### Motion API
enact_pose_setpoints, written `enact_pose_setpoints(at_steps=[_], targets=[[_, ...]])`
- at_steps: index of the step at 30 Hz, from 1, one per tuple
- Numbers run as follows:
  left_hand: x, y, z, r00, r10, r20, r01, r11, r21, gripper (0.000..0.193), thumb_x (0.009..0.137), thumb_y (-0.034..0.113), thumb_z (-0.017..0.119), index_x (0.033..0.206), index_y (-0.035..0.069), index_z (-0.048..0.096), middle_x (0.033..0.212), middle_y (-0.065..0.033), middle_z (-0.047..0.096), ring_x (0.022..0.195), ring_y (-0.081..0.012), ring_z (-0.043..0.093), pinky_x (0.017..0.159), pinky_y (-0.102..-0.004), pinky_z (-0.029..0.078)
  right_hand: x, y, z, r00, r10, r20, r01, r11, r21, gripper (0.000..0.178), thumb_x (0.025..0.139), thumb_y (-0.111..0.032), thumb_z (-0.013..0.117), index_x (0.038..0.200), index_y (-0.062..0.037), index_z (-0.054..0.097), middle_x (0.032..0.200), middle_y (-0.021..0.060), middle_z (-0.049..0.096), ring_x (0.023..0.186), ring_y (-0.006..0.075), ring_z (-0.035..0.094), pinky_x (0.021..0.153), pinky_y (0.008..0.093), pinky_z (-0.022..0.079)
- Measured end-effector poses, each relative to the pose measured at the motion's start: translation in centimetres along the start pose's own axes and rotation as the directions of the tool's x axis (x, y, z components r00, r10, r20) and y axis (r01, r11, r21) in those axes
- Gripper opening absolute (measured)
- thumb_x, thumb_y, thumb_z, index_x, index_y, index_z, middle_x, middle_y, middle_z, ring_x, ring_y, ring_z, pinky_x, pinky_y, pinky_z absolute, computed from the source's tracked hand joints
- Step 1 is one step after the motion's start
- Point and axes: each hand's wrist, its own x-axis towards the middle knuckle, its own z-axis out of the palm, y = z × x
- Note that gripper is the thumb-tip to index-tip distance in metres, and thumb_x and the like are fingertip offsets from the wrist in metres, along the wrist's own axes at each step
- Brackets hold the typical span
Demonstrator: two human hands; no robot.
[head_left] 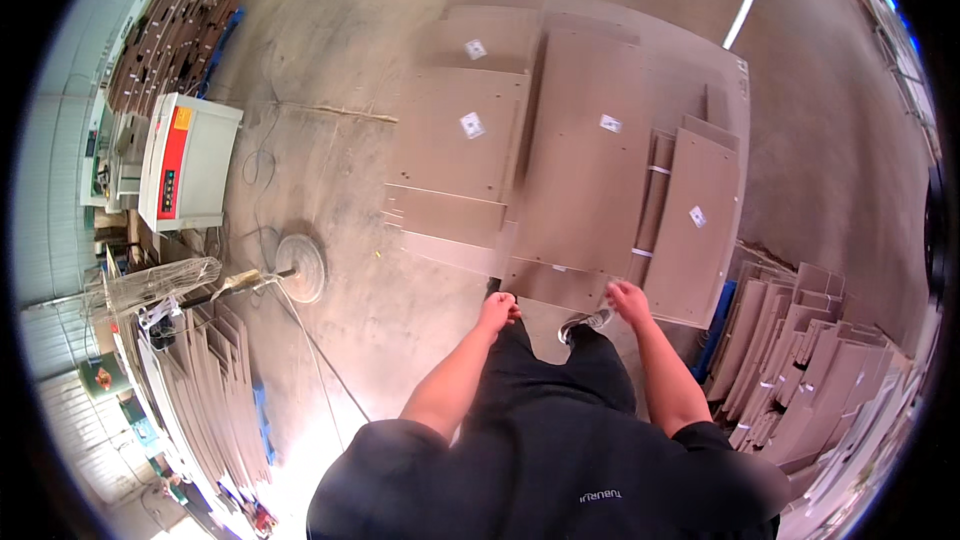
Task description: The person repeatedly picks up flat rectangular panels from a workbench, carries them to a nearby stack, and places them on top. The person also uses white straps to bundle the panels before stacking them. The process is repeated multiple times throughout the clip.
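Just beyond my feet lie stacked brown flat panels with small holes and white labels. My left hand [499,312] is closed near the near edge of the stack, beside a short dark piece [493,285]; whatever its fingers hold is hidden. Toward the right, my right hand [627,300] is curled closed at the near edge of the middle panel [585,155], and I cannot make out what is between its fingers. The left panel [455,130] lies beside the middle one. A narrower panel [690,220] rests on the right, next to a bundle bound with white straps [652,195].
At the left stands a white machine [195,165] with a red panel. A fan [150,285] lies nearer, its round base [302,268] on the floor with cables around. More panel stacks stand at far left [165,35], near left [215,390] and right [800,360].
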Motion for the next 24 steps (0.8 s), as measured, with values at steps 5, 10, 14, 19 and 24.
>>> enact_pose_setpoints(at_steps=[5, 10, 14, 19, 24], targets=[[1.2, 6.8, -10.6, 1.000, 0.008, -0.026, -0.012, 0.987, -0.159, 0.025, 0.104, 0.028, 0.056, 0.117, 0.008, 0.057, 0.094, -0.0067, 0.067, 0.080, -0.0172, 0.070, 0.065, -0.0308, 0.053, 10.4, -17.2, 12.0, 0.957, -0.279, -0.079, 0.282, 0.959, 0.018, 0.036, 0.099, -0.040, 0.064, 0.104, -0.0044, 0.070, 0.092, 0.0038, 0.072, 0.075, 0.0114, 0.064, 0.066, 0.0285, 0.051], [2.8, 13.0, -18.9, 0.982, 0.094, -0.164, -0.125, 0.975, -0.186, 0.027, 0.105, 0.031, 0.056, 0.121, 0.010, 0.053, 0.100, -0.0087, 0.065, 0.083, -0.0208, 0.069, 0.066, -0.0339, 0.055, 17.6, -31.0, 18.7, 0.909, -0.172, -0.381, 0.188, 0.982, 0.005, 0.049, 0.093, -0.046, 0.067, 0.118, -0.0030, 0.067, 0.108, 0.0154, 0.073, 0.100, 0.0289, 0.069, 0.089, 0.0398, 0.052], [3.8, 16.1, -21.5, 0.967, 0.141, -0.212, -0.187, 0.958, -0.216, 0.033, 0.105, 0.035, 0.056, 0.126, 0.010, 0.049, 0.109, -0.0095, 0.062, 0.089, -0.0228, 0.069, 0.068, -0.0360, 0.056, 17.9, -32.4, 18.4, 0.970, 0.052, -0.239, -0.023, 0.992, 0.123, 0.050, 0.093, -0.044, 0.069, 0.120, -0.0026, 0.065, 0.105, 0.0132, 0.071, 0.099, 0.0219, 0.066, 0.086, 0.0382, 0.050], [4.7, 18.3, -20.9, 0.975, 0.098, -0.198, -0.151, 0.949, -0.276, 0.038, 0.105, 0.039, 0.057, 0.126, 0.009, 0.048, 0.110, -0.0097, 0.062, 0.094, -0.0243, 0.068, 0.070, -0.0384, 0.057, 12.8, -27.0, 16.2, 0.953, 0.131, -0.272, 0.017, 0.876, 0.481, 0.044, 0.097, -0.041, 0.068, 0.119, -0.0029, 0.065, 0.101, 0.0026, 0.064, 0.093, 0.0139, 0.056, 0.082, 0.0340, 0.046], [5.8, 18.6, -20.2, 0.988, 0.033, -0.149, -0.082, 0.937, -0.339, 0.040, 0.103, 0.041, 0.060, 0.124, 0.007, 0.051, 0.107, -0.0111, 0.065, 0.092, -0.0258, 0.069, 0.072, -0.0428, 0.056, 5.1, -14.9, 10.4, 0.965, 0.237, -0.113, 0.006, 0.412, 0.911, 0.060, 0.094, -0.051, 0.071, 0.132, -0.0050, 0.064, 0.116, 0.0049, 0.069, 0.111, 0.0184, 0.064, 0.093, 0.0352, 0.053]])
